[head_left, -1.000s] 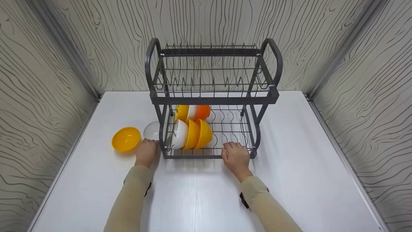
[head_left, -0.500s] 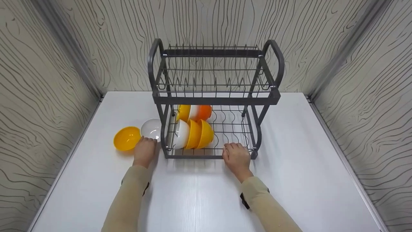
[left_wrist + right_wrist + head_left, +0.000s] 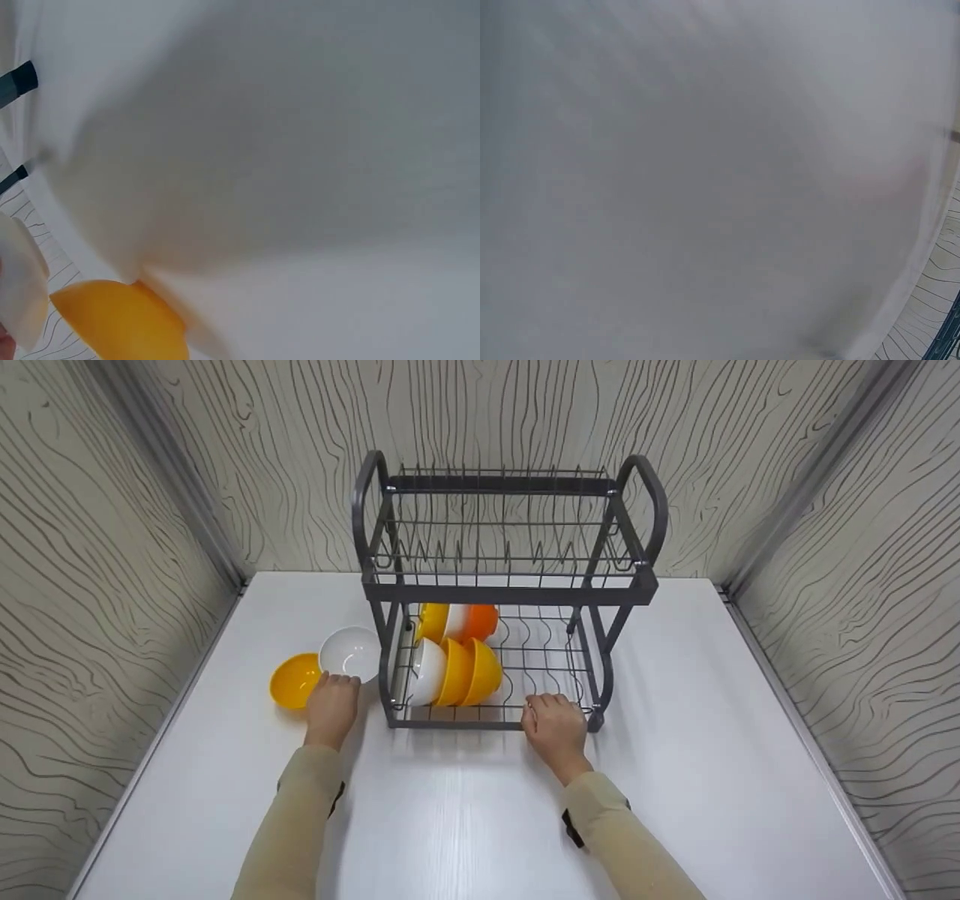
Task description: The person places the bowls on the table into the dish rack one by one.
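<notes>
My left hand (image 3: 331, 709) pinches the near rim of a white bowl (image 3: 349, 651), just left of the dish rack. In the left wrist view the white bowl (image 3: 21, 281) shows at the left edge with fingertips at its side, and a yellow bowl (image 3: 124, 319) sits on the table beyond. That yellow bowl (image 3: 291, 682) is partly overlapped by the white one in the head view. My right hand (image 3: 556, 731) grips the front rail of the dark two-tier dish rack (image 3: 510, 595) near its right corner, fingers curled over the bar. The right wrist view is mostly blurred table.
On the rack's lower tier, a white bowl (image 3: 427, 673) and two yellow bowls (image 3: 485, 673) stand on edge in a front row. Behind them are yellow, white and orange bowls (image 3: 481, 622). The rack's upper tier (image 3: 495, 559) has wire dividers. Patterned walls (image 3: 300, 472) enclose the table (image 3: 450, 825).
My left hand has moved a little left, bringing the white bowl out from beside the rack's post to overlap the yellow bowl. The right hand has stayed on the rail.
</notes>
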`<action>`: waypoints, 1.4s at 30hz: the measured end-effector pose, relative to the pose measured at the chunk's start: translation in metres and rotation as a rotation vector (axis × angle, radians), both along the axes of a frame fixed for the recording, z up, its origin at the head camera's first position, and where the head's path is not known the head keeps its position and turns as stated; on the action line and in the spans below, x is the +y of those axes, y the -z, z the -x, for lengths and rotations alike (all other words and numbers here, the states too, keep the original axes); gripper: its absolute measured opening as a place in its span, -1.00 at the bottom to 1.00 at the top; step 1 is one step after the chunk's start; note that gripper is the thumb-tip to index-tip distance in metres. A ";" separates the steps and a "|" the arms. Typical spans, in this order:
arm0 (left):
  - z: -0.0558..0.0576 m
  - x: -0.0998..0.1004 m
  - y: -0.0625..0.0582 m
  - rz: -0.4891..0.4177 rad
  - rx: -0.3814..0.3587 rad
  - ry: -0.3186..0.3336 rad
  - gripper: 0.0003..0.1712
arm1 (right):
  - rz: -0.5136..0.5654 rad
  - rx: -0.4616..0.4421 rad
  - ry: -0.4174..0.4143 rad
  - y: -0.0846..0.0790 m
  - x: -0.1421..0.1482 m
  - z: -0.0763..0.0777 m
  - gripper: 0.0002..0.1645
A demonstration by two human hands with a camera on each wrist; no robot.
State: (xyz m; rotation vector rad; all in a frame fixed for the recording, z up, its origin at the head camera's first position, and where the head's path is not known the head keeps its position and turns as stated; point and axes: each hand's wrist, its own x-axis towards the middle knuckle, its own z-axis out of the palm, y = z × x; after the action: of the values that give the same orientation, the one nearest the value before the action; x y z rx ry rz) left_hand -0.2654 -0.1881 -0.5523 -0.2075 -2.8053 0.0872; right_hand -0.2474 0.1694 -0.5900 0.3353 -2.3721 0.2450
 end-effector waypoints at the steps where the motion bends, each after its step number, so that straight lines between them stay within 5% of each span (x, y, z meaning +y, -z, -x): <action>1: -0.001 0.000 0.000 -0.011 0.003 0.001 -0.87 | 0.004 0.001 0.001 0.000 0.000 0.000 -0.72; 15: -0.024 -0.005 -0.002 -0.164 -0.023 -0.081 -0.78 | -0.009 -0.050 0.005 0.000 0.000 -0.001 -0.69; 30: -0.052 0.006 0.011 -0.336 0.277 -0.090 -0.87 | 0.021 0.011 -0.058 -0.003 0.003 -0.004 -0.71; 42: -0.073 0.034 -0.003 -0.441 0.423 -0.084 -0.81 | 0.127 -0.094 -0.103 -0.011 0.004 -0.009 -0.70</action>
State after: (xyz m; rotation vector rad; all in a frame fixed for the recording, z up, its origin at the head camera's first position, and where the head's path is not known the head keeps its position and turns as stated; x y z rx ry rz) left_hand -0.1925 -0.1544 -0.5492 0.0331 -2.3367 -0.4165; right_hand -0.2389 0.1733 -0.5789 0.3936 -2.4207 0.4674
